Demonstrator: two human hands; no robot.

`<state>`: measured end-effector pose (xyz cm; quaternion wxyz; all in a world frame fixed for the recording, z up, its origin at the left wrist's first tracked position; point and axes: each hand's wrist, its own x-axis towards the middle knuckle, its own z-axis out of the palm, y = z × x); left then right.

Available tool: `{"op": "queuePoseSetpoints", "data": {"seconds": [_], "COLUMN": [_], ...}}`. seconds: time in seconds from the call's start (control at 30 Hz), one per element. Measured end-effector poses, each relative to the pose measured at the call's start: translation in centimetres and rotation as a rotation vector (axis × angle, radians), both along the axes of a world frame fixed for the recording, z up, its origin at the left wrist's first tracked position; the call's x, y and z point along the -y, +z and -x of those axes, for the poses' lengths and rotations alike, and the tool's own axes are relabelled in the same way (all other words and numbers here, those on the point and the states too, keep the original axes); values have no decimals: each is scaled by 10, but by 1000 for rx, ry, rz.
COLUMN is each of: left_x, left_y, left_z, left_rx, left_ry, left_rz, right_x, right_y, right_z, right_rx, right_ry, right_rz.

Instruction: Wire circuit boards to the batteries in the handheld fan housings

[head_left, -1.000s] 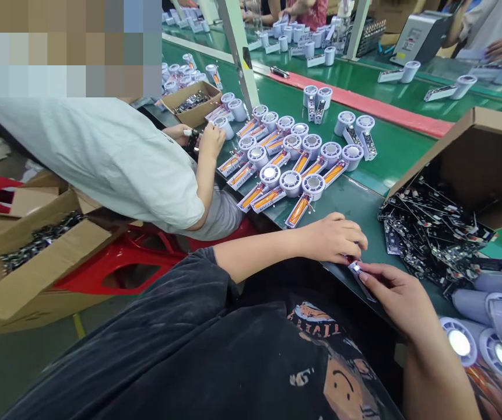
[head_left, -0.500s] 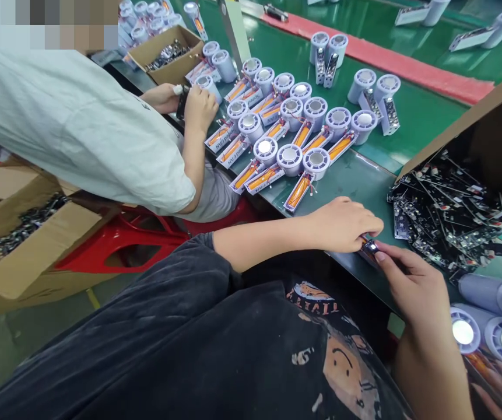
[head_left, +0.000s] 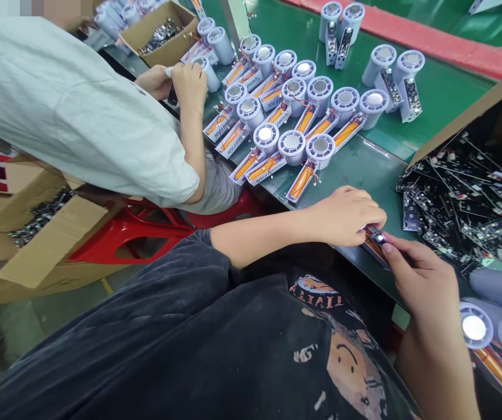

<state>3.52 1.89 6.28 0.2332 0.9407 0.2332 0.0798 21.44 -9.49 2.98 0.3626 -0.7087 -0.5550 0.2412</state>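
My left hand (head_left: 351, 217) is closed over a fan unit (head_left: 376, 248) at the table's front edge; its fingers hide most of the unit, and an orange part shows in the open handle. My right hand (head_left: 423, 274) pinches a small dark circuit board (head_left: 377, 237) between thumb and fingers, against that handle. Behind my hands lie rows of lilac fan units (head_left: 319, 150) with orange parts in their handles. To the right is a pile of black circuit boards (head_left: 460, 198) spilling from a box.
A co-worker (head_left: 102, 116) sits at the left, hands on another fan unit. Cardboard boxes with small parts stand by the co-worker (head_left: 185, 36) and at the far left (head_left: 53, 245). More fan units (head_left: 473, 326) lie at the lower right. A red strip (head_left: 429, 41) crosses the green table.
The view has shifted a little. More of the orange part and handle shows between my hands, which stay together with the board at the handle.
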Motion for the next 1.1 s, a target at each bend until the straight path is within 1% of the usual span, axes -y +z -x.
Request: {"op": "queuePoseSetpoints", "data": {"seconds": [0.07,0.17,0.27,0.37,0.43,0.5,0.6,0.73,0.8,0.87,0.93,1.03,1.1], "left_x": [2,8,11,12,12,12,7,-10,-15,-12,0,24,34], "left_y": [-2,-9,-15,-14,-7,4,20,36,42,46,48,43,37], "left_z": [1,5,9,12,11,6,-9,-31,-33,-27,-14,7,14], "left_rx": [15,53,84,87,32,-71,-232,-399,-461,-451,-399,-348,-333], "left_ry": [22,54,29,-14,9,53,75,29,-30,-83,-90,-54,-110], "left_rz": [-19,-131,-233,-257,-207,-133,-48,93,102,-13,-211,-503,-641], "right_x": [1,0,0,0,1,3,5,8,9,10,11,12,13], "right_y": [0,-1,-4,-6,-7,-7,-6,-4,-5,-5,-6,-6,-6], "right_z": [-1,-2,-3,-3,-2,-1,3,7,8,9,10,11,12], "right_rx": [81,213,305,329,330,330,338,347,356,361,355,340,334], "right_ry": [52,114,144,153,160,175,187,173,157,142,141,156,162], "right_rz": [-68,-166,-243,-269,-278,-288,-295,-288,-278,-278,-281,-270,-263]}}
